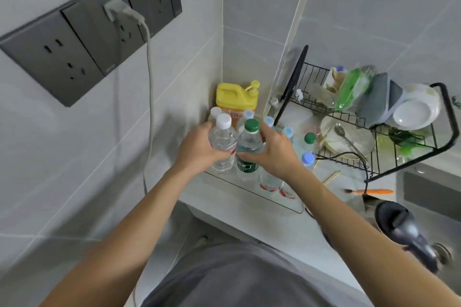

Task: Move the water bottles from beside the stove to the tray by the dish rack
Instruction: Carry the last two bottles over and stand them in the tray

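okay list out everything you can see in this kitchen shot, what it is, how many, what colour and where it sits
Water bottles: at least eight, clear, with white, green or blue caps, on the tray; two are in the hands.
Tray: one, clear, on the counter left of the dish rack.
Detergent jug: one, yellow, in the corner behind the bottles.
Dish rack: one, black wire, right of the tray, holding plates, bowls and a spoon.
Chopsticks: a pair, pale wood, on the counter by the rack.
Wall sockets: three dark grey panels, on the left wall.
Plug and cord: one, off-white, in the middle panel.
Left hand: holds the white-capped bottle.
Right hand: holds the green-capped bottle.
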A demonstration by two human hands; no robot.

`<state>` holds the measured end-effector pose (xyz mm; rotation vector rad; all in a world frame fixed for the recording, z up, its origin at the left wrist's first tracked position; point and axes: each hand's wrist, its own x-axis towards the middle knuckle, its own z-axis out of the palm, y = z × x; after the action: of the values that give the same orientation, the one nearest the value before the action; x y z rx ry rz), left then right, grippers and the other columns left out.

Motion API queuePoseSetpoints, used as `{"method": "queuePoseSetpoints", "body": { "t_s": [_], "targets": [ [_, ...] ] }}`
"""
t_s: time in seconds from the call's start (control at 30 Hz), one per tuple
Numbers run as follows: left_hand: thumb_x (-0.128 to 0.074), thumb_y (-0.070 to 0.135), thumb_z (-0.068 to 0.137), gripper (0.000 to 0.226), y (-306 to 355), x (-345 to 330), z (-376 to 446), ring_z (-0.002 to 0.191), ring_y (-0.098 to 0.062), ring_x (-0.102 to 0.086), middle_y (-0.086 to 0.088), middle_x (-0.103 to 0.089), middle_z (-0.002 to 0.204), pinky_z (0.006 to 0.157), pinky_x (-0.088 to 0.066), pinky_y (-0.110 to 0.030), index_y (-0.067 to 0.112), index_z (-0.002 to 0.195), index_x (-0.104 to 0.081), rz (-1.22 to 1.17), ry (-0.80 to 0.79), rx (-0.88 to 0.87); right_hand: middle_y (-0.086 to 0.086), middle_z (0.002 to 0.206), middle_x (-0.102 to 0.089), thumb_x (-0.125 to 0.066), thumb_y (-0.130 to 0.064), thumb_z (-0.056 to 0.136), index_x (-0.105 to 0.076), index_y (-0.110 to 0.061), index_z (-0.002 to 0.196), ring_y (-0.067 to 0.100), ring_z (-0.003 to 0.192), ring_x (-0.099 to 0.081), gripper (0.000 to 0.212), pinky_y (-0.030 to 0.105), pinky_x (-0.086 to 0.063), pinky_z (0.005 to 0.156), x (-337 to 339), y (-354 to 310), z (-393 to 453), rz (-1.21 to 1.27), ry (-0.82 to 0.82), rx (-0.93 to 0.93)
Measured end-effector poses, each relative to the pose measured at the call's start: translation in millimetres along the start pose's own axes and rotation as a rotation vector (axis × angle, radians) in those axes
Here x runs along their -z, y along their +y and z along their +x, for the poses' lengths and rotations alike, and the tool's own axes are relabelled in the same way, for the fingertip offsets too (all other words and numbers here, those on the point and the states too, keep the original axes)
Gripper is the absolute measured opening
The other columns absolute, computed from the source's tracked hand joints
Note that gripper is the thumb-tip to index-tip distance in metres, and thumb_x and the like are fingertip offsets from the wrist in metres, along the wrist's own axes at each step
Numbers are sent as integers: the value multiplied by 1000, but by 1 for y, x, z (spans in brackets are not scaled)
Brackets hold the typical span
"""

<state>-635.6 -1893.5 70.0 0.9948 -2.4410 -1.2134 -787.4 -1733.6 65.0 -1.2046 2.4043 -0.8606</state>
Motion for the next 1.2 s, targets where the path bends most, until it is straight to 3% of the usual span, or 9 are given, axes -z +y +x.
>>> {"method": "queuePoseSetpoints", "body": {
  "t_s": [0.1,0.23,0.37,0.5,0.6,0.73,0.87,1.0,1.2],
  "targets": [
    [-91,38,62,63,-12,-7,12,89,-16,-71,12,-75,96,68,-48,-28,33,120,-67,46,-84,-40,-9,87,-65,-85,-59,69,-54,-28,103,24,83,-62,56,39,-50,74,-10,5,-5,-38,43,-32],
    [-93,29,62,64,-24,-17,24,93,-18,-72,8,-76,101,74,-54,-29,32,120,-66,72,-208,-45,-7,86,-65,-85,-56,68,-56,-24,99,25,80,-59,53,42,-47,76,-18,10,-11,-77,69,-82],
    [-94,26,63,65,-28,-29,27,98,-21,-68,5,-73,107,75,-48,-28,26,124,-68,156,-296,-90,-8,81,-57,-87,-52,66,-52,-22,86,23,74,-52,50,38,-36,75,-18,13,-14,-176,86,-117],
    [-91,28,61,55,-29,-36,29,88,-13,-65,14,-72,97,64,-44,-23,37,109,-66,181,-367,-135,-2,79,-57,-88,-37,70,-55,-19,79,27,73,-52,39,34,-33,71,-16,16,-13,-192,61,-118],
    [-88,31,60,52,-32,-40,30,89,-14,-69,14,-74,97,66,-50,-25,38,106,-66,214,-406,-164,1,89,-67,-83,-25,76,-68,-18,86,30,84,-62,20,33,-42,70,-21,16,-9,-246,-19,-143],
    [-86,24,64,44,-38,-45,32,90,-18,-69,12,-74,96,68,-49,-27,39,98,-65,192,-412,-149,6,96,-68,-77,-20,81,-69,-15,93,33,87,-62,16,35,-44,69,-26,14,-4,-288,-48,-105],
    [-92,15,65,56,-42,-49,35,98,-15,-68,11,-75,108,76,-48,-28,34,113,-71,122,-378,-148,6,95,-66,-75,-16,81,-67,-14,93,34,85,-61,14,40,-50,73,-24,15,-3,-299,-47,-74],
    [-97,14,65,52,-47,-48,37,99,-20,-66,2,-71,108,79,-46,-30,24,110,-75,124,-299,-177,6,97,-65,-77,-16,82,-68,-14,97,34,84,-61,17,36,-44,74,-23,19,-4,-302,-45,-23],
    [-91,24,75,31,-48,-39,45,82,-14,-62,7,-60,93,77,-55,-44,32,93,-68,205,-262,-272,8,108,-67,-77,-16,85,-69,-15,110,36,95,-62,26,35,-39,78,-19,20,1,-351,-86,22]
  ]
}}
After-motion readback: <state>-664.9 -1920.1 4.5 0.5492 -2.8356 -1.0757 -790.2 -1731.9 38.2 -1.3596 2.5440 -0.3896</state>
